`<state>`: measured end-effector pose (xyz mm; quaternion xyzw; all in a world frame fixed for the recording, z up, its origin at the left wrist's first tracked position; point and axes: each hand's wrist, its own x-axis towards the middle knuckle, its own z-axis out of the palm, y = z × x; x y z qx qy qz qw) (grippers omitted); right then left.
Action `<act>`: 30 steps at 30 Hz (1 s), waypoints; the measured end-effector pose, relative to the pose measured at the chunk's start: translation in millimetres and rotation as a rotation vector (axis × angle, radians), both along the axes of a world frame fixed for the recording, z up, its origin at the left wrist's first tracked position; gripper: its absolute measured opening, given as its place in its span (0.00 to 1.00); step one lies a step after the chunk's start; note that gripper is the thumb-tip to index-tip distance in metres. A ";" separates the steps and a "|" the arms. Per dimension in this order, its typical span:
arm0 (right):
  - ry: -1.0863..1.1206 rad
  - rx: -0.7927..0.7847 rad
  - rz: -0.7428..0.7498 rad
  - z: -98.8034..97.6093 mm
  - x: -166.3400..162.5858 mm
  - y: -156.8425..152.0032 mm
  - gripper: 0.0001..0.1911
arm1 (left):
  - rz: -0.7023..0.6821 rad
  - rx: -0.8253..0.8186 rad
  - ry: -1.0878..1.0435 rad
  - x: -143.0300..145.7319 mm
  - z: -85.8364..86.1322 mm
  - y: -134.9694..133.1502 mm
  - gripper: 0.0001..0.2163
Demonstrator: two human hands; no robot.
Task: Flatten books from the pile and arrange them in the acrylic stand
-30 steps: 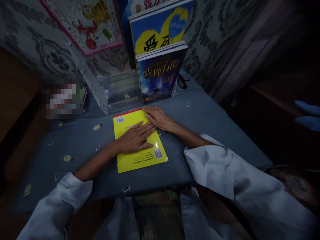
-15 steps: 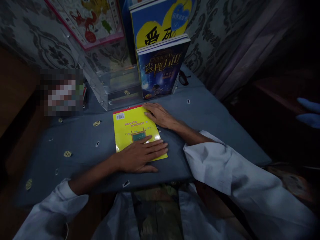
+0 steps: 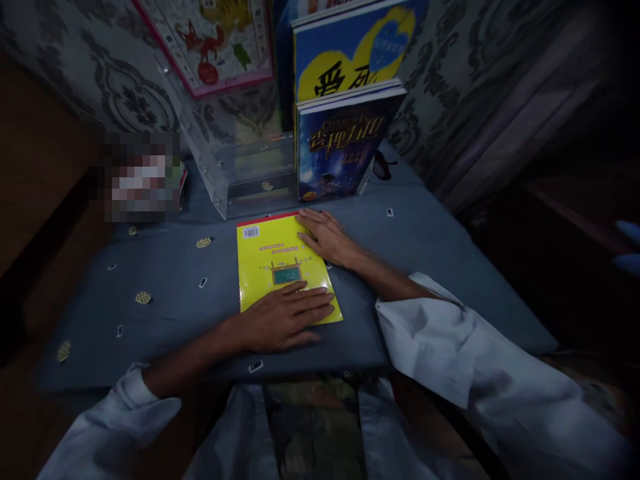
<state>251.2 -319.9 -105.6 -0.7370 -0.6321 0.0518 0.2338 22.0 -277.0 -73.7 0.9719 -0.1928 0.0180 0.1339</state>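
A yellow book (image 3: 260,273) with a red edge at its far side lies flat on the table, its barcode in the far left corner. Across the near part of its cover rests my left hand (image 3: 285,317), flat with the fingers stretched to the right. My right hand (image 3: 325,237) lies on the far right corner, fingers extended and the palm reaching past the book's right edge. Neither hand grips anything. The lower part of the cover is hidden under my left hand.
Behind the book stands a clear plastic rack (image 3: 217,190), holding a dark blue book (image 3: 345,147), a blue and yellow book (image 3: 325,57) and a pink-edged picture book (image 3: 225,53). Dark glasses (image 3: 384,167) lie to its right. A blurred-out stack (image 3: 145,180) sits at the left. The table (image 3: 430,253) has a grey-blue cloth.
The view has shifted, so the table and rack appear farther right. My left hand has slid slightly left and nearer on the cover, showing more of the green board picture. My right hand stays at the far corner.
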 end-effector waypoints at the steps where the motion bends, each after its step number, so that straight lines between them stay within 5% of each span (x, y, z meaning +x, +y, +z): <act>1: -0.010 -0.005 0.001 0.3 -0.8 -0.5 0.26 | 0.051 -0.024 -0.017 -2.5 0.0 3.6 0.22; 10: -0.098 -0.051 0.036 5.3 -20.0 2.3 0.24 | 0.630 -0.072 -0.059 -26.6 -15.0 74.6 0.22; 21: -0.082 -0.051 0.461 6.9 -145.8 -59.0 0.29 | 0.641 -0.052 -0.061 -30.7 -22.4 80.6 0.23; 30: -0.198 -0.043 0.356 2.2 -99.0 -108.0 0.27 | 0.619 -0.025 -0.077 -32.6 -26.7 83.7 0.22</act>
